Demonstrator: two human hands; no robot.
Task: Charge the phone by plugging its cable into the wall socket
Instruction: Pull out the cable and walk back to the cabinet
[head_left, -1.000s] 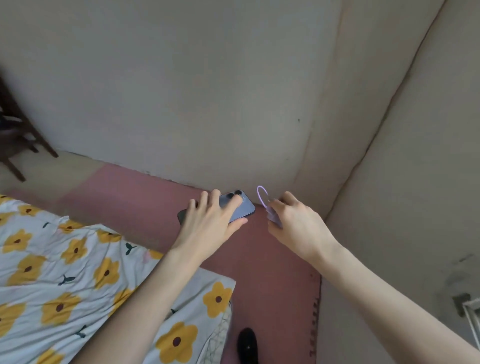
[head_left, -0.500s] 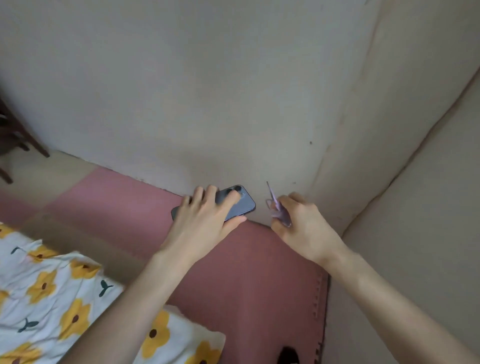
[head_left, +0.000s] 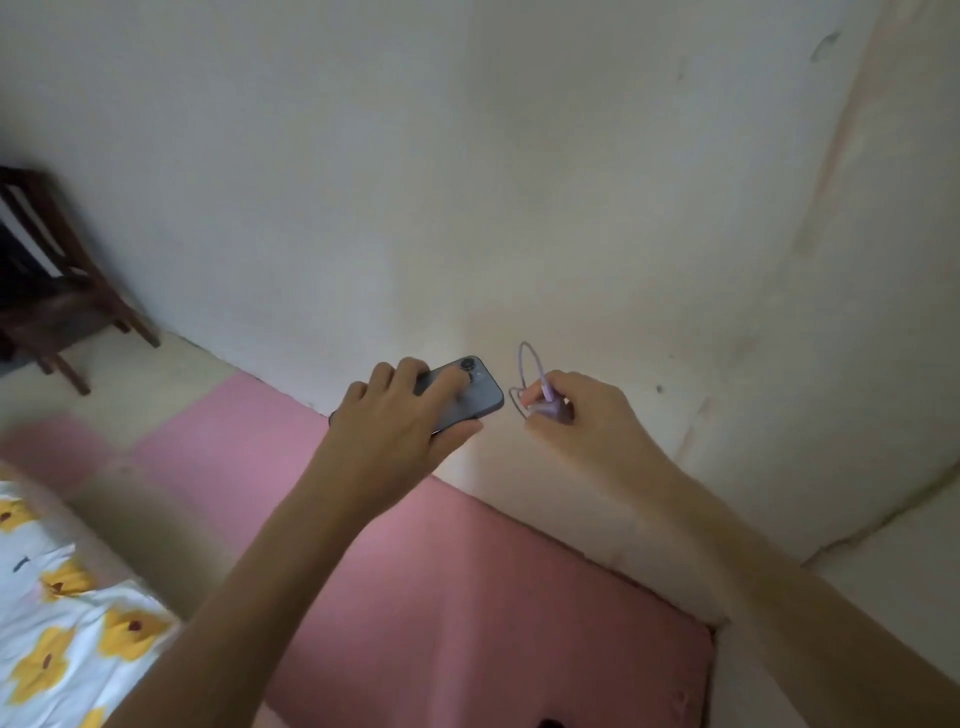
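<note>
My left hand (head_left: 395, 426) grips a dark blue-grey phone (head_left: 470, 397), back side up with its camera lens toward the wall. Just to its right, my right hand (head_left: 582, 421) is closed on a pale purple charging cable (head_left: 527, 364); a thin loop of it sticks up above my fingers and the plug end is mostly hidden in my fist. Both hands are held out in front of the cream wall (head_left: 467, 182), a little above the floor. No wall socket shows in this view.
A pink foam mat (head_left: 467, 597) covers the floor along the wall and ends at the corner on the right. A white sheet with yellow flowers (head_left: 67, 634) lies at lower left. Dark wooden furniture legs (head_left: 62, 312) stand at far left.
The view has swung up and right, so more wall shows and less bed. Both hands keep their hold; the cable loop now stands wider above my right fist.
</note>
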